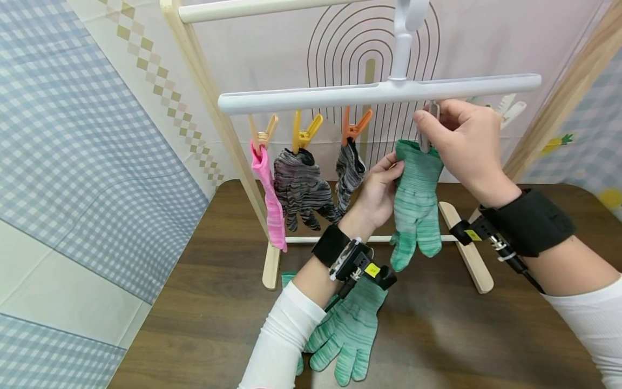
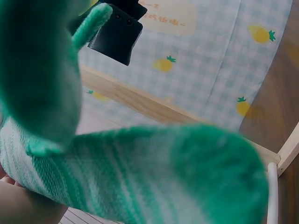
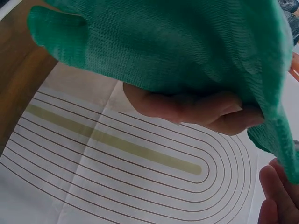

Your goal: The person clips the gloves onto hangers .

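Right grip (image 1: 468, 143) pinching the grey clip (image 1: 425, 139), left grip (image 1: 378, 192) holding the green glove (image 1: 418, 200) right of frame centre, I'd judge it light, soft and floppy, best taken by its cuff (image 1: 407, 147), though hidden fingertips leave contact unclear.

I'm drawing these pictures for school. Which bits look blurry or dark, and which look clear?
Head view: the held green glove and yellow clothespin look fairly clear, with a soft shadow on the table; left wrist view: the glove is blurry and darkest at upper left, a pineapple print clearer; right wrist view: the glove looks shaded, the olive stripe behind it clear.
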A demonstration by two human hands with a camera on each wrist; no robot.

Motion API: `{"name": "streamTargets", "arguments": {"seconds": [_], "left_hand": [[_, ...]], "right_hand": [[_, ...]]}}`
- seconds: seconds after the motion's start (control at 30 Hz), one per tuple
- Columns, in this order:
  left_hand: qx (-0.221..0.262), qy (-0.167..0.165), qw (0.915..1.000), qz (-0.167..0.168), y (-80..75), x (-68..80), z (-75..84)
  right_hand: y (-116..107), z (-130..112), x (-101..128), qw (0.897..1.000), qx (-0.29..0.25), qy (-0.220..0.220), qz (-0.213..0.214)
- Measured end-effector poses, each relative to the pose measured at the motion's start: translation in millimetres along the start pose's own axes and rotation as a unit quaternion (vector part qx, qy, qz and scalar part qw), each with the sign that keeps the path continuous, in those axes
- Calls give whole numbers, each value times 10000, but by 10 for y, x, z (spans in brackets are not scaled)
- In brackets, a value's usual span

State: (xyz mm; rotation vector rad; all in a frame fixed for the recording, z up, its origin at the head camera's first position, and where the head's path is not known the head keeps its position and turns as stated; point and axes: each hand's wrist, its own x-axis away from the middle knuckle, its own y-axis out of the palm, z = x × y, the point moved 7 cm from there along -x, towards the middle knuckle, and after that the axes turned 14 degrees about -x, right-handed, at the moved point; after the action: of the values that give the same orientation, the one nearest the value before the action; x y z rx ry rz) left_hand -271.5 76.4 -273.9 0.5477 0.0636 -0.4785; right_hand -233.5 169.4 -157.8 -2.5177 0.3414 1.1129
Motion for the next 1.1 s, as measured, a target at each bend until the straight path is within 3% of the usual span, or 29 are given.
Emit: {"name": "streamTargets", "arguments": {"seconds": [0.13,0.47,0.8,1.1], "left_hand": [[-80,12,10000,0,4,-2,-11],[-213,-39,9998,52,3,-8,-31],[-325,-288,9987,264,-104,18,-96],[-457,-274,9982,291,-123,26,-95]], "right_hand": [[-2,25,17,9998,-172,65,21],[-16,-30,46,10000,-33,-25,42],[-15,-14,89,10000,30,2,28],[-6,-3,108,9999,1,121,6]]}}
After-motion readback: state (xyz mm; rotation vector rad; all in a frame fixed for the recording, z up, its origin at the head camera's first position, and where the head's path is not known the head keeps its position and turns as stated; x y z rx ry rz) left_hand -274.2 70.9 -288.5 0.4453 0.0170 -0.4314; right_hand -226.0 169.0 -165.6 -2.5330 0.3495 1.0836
